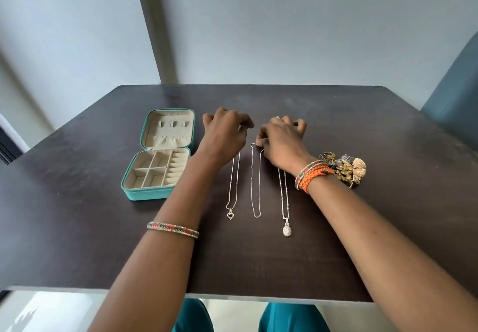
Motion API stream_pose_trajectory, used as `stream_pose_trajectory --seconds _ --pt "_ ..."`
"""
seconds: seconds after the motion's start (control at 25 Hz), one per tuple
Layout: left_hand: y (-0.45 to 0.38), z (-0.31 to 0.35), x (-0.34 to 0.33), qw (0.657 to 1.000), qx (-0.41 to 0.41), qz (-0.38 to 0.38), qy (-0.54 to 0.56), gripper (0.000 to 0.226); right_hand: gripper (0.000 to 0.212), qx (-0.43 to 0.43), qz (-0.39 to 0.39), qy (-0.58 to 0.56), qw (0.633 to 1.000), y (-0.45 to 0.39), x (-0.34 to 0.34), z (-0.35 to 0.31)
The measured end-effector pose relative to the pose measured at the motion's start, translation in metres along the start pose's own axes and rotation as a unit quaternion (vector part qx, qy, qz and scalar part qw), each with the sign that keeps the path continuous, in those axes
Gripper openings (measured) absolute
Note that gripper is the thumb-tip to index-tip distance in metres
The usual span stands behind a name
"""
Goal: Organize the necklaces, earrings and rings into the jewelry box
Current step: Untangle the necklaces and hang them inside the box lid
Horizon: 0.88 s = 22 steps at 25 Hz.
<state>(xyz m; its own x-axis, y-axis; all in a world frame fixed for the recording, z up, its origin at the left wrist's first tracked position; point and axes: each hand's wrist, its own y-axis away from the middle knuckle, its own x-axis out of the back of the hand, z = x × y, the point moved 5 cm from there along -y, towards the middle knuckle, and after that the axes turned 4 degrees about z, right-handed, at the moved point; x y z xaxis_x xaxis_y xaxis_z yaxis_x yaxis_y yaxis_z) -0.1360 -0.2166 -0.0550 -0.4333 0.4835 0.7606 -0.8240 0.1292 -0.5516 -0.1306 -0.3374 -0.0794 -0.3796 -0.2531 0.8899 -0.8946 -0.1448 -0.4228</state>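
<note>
This looks like a room in a home, probably a bedroom or living space, though the wide-angle view shows little of it. A dark wooden table [336,130] stands against a plain pale wall [284,34]. Behind the table's far right corner shows a teal upholstered chair back [455,83]. Left of the table, bright daylight falls on the wall.

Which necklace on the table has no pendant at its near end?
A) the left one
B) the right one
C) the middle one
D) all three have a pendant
C: the middle necklace ends in a bare loop of chain, while the left necklace carries a small heart pendant and the right necklace carries an oval one.
</note>
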Motion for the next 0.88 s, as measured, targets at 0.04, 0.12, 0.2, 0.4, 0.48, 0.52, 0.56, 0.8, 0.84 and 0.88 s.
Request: stream_pose_trajectory --seconds 0.04,0.12,0.2,0.4,0.48,0.52,0.56,0.8,0.84,0.88 --pt "0.002 -0.003 -0.002 1.0 0.005 -0.01 0.001 0.028 0.017 0.005 -0.007 0.012 1.0 0.001 0.0 -0.001" --pt "0.004 -0.006 -0.003 1.0 0.012 -0.025 0.005 0.028 0.017 0.009 -0.014 0.018 1.0 0.003 0.001 -0.001" --pt "0.005 -0.005 -0.002 0.999 0.016 -0.024 0.014 0.028 0.016 0.007 -0.002 0.002 1.0 0.004 0.004 0.001" --pt "0.004 -0.003 -0.004 1.0 0.012 -0.028 0.0 0.03 0.018 -0.035 0.008 0.005 0.999 0.004 0.007 0.007" --pt "0.004 -0.002 -0.006 0.999 0.01 -0.035 0.0 0.031 0.015 -0.052 -0.01 -0.008 0.999 0.004 0.006 0.007" --pt "0.005 -0.001 -0.007 0.999 0.008 -0.04 0.0 0.032 0.014 -0.053 -0.019 -0.005 0.998 0.005 0.005 0.006" --pt "0.005 -0.001 -0.009 0.999 0.007 -0.046 0.001 0.033 0.015 -0.051 -0.029 0.005 0.998 0.005 0.003 0.004" --pt "0.003 0.001 -0.003 0.992 0.015 -0.044 0.117 0.025 0.012 -0.018 0.049 -0.08 0.995 0.006 0.019 -0.003" --pt "0.003 0.003 -0.001 0.987 0.022 -0.044 0.155 0.023 0.014 -0.012 0.063 -0.136 0.989 0.006 0.023 -0.004" --pt "0.003 0.005 0.001 0.981 0.032 -0.043 0.186 0.024 0.015 -0.01 0.074 -0.209 0.975 0.006 0.027 -0.005"
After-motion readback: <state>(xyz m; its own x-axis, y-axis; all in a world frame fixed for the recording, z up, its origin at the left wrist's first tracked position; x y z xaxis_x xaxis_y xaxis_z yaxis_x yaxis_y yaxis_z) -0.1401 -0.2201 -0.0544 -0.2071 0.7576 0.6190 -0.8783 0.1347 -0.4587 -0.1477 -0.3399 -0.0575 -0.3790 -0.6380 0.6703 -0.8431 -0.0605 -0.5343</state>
